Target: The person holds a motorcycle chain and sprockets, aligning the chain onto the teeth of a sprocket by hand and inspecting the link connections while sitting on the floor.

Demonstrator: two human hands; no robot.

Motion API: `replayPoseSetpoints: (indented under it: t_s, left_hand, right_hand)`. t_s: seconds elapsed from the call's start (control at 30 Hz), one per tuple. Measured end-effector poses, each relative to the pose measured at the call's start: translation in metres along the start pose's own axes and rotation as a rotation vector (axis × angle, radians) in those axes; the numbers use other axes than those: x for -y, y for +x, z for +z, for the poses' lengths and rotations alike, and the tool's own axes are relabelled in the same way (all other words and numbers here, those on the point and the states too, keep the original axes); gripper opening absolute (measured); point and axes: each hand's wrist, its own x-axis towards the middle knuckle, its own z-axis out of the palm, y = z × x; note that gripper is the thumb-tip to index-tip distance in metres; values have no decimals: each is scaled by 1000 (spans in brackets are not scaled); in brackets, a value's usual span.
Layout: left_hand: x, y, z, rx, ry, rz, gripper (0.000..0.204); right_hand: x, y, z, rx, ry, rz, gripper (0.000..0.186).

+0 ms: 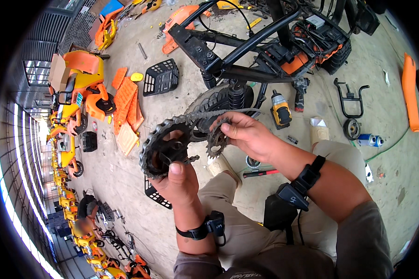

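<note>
My left hand [181, 183] is closed round a large dark chainwheel [154, 156], its thumb on the near side and its other fingers partly hidden behind. A greasy metal chain [165, 124] lies round the rim of that wheel, and one loose end hangs near my left thumb. Between the thumb and fingers of my right hand [250, 137] is a smaller toothed sprocket [216, 143], held upright beside the large one. The chain's upper run passes behind my right fingers. Both parts are held in the air above the floor.
Ahead stands a black vehicle frame [246, 49] with a shock absorber and tyre. A yellow cordless driver [280, 110], another power tool [300, 93], spray cans [370, 140] and a black rack [350, 97] lie right. Left are a black crate [161, 76], orange panels [126, 103] and a crouching person [89, 209].
</note>
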Motion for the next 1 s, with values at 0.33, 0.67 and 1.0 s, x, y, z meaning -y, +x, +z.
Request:
replayPoseSetpoints:
  t_s: [0.33,0.67,1.0]
  left_hand:
    - [-1,-1,13,31,232,162,63]
    - [-7,-1,12,-24,-55,103,65]
    - [-7,-6,24,-2,69,97,66]
  right_hand:
    - [-15,1,10,10,36,50,23]
    - [-21,-3,12,40,72,-1,24]
    - [-14,-16,22,-1,244,66,27]
